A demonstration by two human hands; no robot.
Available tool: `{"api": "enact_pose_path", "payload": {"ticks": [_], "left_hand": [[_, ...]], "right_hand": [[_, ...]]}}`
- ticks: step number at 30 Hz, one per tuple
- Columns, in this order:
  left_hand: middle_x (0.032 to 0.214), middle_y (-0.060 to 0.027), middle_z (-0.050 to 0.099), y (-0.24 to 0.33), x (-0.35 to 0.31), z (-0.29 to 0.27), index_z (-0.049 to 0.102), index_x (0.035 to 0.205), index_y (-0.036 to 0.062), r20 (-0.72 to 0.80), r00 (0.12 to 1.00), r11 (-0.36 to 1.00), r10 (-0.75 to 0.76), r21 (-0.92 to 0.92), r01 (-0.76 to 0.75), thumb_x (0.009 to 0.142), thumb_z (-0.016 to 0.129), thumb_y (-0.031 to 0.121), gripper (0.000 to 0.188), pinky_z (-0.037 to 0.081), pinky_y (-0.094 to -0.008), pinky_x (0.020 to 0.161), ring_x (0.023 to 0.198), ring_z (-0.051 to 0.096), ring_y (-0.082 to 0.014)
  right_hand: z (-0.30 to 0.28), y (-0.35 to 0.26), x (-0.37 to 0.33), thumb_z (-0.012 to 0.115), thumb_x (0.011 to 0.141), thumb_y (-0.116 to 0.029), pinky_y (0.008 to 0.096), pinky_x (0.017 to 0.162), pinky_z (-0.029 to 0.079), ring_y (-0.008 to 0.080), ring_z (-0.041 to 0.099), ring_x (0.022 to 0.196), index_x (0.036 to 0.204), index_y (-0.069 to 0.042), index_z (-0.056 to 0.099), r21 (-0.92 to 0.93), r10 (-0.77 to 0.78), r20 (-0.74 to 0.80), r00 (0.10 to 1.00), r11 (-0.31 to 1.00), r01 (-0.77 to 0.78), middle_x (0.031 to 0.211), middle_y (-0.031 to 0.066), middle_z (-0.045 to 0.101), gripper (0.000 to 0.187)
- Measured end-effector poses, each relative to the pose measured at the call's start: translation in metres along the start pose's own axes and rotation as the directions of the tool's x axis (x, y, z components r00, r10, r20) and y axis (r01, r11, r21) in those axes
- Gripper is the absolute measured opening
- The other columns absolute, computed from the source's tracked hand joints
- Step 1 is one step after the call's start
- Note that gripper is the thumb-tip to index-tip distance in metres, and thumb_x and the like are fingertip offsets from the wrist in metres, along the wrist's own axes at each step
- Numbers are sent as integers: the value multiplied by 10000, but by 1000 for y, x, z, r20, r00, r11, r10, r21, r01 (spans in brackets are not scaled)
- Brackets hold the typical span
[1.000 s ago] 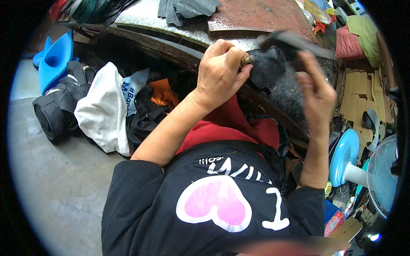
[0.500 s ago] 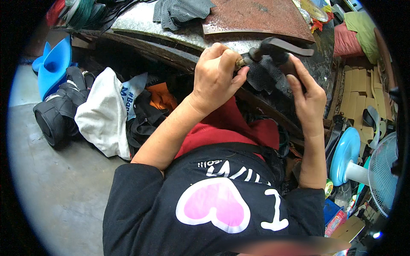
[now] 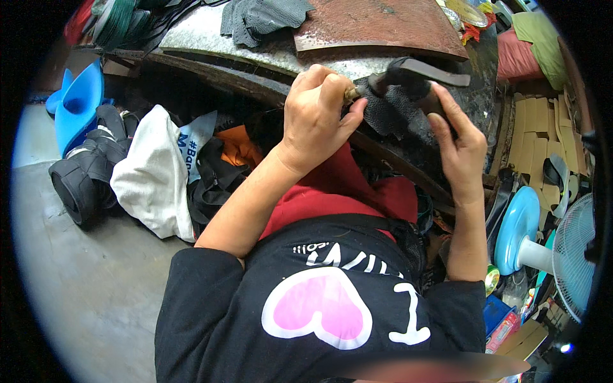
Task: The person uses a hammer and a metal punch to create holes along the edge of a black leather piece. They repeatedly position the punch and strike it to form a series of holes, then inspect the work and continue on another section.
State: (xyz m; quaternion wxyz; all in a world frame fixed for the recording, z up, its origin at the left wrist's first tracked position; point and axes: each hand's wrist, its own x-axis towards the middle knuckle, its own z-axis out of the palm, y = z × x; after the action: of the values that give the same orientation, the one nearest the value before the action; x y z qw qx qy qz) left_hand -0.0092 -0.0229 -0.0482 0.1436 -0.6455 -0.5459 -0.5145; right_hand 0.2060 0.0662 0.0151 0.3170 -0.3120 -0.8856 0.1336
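My left hand (image 3: 319,115) is closed around a short rod-like tool, probably a punch (image 3: 351,94), whose pale, worn end pokes out beside the thumb. The rest of it is hidden in the fist. My right hand (image 3: 456,140) grips the dark handle of a hammer (image 3: 437,73). Its blurred head is beside the exposed end of the tool; I cannot tell whether they touch. Beneath the hammer, a piece of black textured leather (image 3: 391,115) lies at the near edge of the bench, between my hands.
On the pale stone slab (image 3: 211,38) rest a brown board (image 3: 383,29) and a dark grey leather scrap (image 3: 265,19). Teal cord (image 3: 124,25) lies at the far left. A blue-and-white fan (image 3: 520,230) and cardboard (image 3: 530,134) stand at right.
The bench and its contents have shifted slightly left and up in the picture. My left hand has moved slightly left, and both hands keep their grips.
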Motion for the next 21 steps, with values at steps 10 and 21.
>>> {"api": "enact_pose_path", "payload": {"ticks": [10,21], "left_hand": [[780,-47,653,1,1,0,433,944,65,12,1000,1000,-23,11,23,673,769,0,436,467,-359,661,712,568,-248],[687,-81,538,5,2,5,491,877,64,-40,997,998,-62,-28,61,665,762,71,344,430,-408,655,696,530,-305]], "right_hand": [[-14,-1,1,660,884,-183,286,782,504,185,669,913,1260,-173,614,227,73,-122,990,973,-44,1038,88,686,379],[-24,13,12,674,877,-223,278,811,509,173,683,940,1243,-215,630,-65,54,-161,985,996,-65,1110,62,687,369]]}}
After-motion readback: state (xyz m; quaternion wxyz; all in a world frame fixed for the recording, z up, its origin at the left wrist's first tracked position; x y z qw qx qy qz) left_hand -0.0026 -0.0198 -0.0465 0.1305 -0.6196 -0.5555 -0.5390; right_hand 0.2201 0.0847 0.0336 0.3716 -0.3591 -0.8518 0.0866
